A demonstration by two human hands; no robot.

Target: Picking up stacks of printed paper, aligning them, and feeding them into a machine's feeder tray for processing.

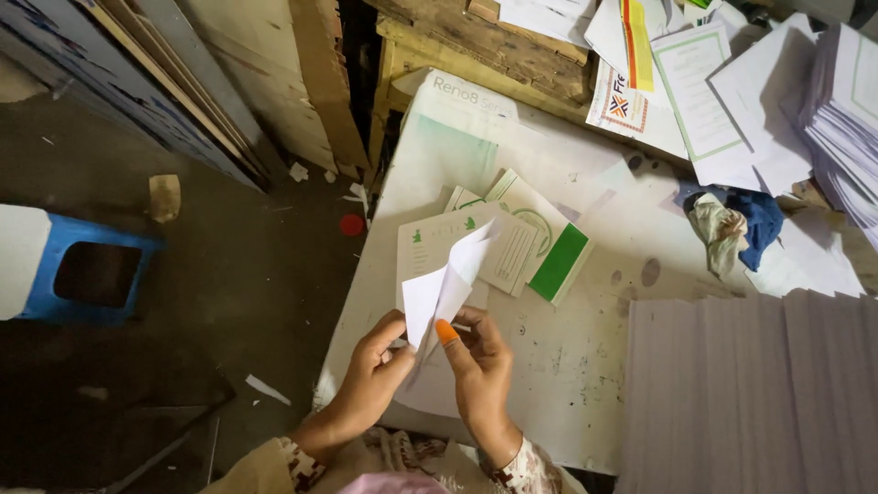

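I hold a white sheet of paper (pixel 445 285) up between my two hands, just above the near edge of the white table (pixel 567 366). The sheet rises from my fingers and leans away from me, its upper corner pointing toward the printed cards further back; it looks folded or doubled, with one flap standing in front of the other.

My left hand (pixel 373 366) is curled around the sheet's lower left edge, thumb pressed against the paper and fingers bent in behind it, so it is closed in a pinch on the sheet. My right hand (pixel 477 361) grips the lower right part: the forefinger, wearing an orange rubber fingertip cover (pixel 445 332), lies against the paper's face, and the other fingers are folded toward the palm. Both hands touch the same sheet and sit close together, nearly meeting under it.

Just beyond the sheet on the table lie a pale card with green print (pixel 430 242) and a packet with a bright green end (pixel 560 261). To my right stands a broad stack of pale sheets (pixel 750 393). Further back lie a crumpled cloth (pixel 732 229) and loose papers (pixel 704 101). On the floor at left is a blue stool (pixel 82 274).
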